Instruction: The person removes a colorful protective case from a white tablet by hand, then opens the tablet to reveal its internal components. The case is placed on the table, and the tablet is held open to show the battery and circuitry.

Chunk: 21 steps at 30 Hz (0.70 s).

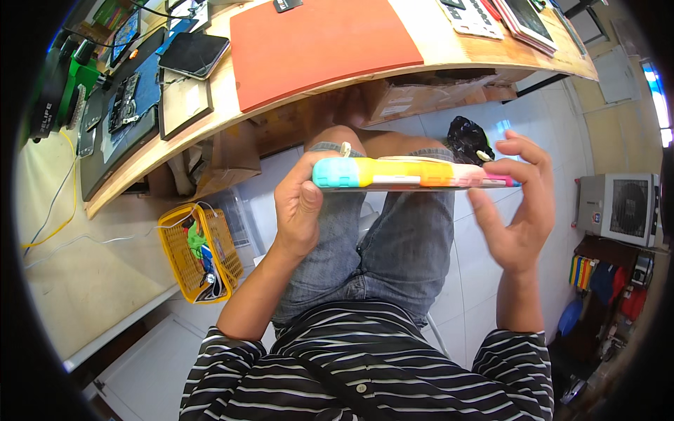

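Note:
Level over my knees is a tablet-like slab in a chunky rainbow case (pixel 397 172), seen edge-on, so its faces are hidden. Its edge runs from turquoise through yellow and orange to pink, and small cream-coloured knobs show behind it. My left hand (pixel 300 203) grips the turquoise end, thumb on the near side. Around the pink end, my right hand (pixel 521 203) has its fingers spread, with the thumb slightly blurred and the index fingertip close to the edge. Whether that fingertip touches the case, I cannot tell.
Ahead is a wooden desk (pixel 323 88) with an orange mat (pixel 323 42) and a dark phone-like device (pixel 195 55). A yellow basket (pixel 184 256) of cables stands at left. On the floor are a black plastic bag (pixel 469 139) and, at right, a boxy fan unit (pixel 621 209).

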Available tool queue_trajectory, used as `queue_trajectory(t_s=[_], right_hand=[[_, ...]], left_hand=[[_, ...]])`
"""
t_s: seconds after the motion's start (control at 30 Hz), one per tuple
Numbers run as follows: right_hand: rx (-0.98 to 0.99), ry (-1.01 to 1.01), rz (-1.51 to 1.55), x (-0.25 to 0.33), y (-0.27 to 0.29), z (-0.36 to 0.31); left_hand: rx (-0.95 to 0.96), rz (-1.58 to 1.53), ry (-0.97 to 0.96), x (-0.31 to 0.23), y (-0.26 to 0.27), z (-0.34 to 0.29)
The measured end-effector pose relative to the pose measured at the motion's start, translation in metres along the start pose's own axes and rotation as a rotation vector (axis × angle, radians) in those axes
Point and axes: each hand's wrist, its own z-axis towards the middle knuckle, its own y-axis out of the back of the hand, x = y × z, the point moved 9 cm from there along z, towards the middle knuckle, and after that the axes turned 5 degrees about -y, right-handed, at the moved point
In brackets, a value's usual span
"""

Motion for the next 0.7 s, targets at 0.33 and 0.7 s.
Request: queue_trajectory(t_s=[0.33,0.7], right_hand=[[0.095,0.050,0.175,0.041,-0.055,0.006],[0.147,-0.059,0.174,0.039,-0.062,0.014]], left_hand=[[0.000,-0.009,-0.018,-0.001,-0.003,-0.002],[0.018,-0.009,0.001,0.000,-0.004,0.000]])
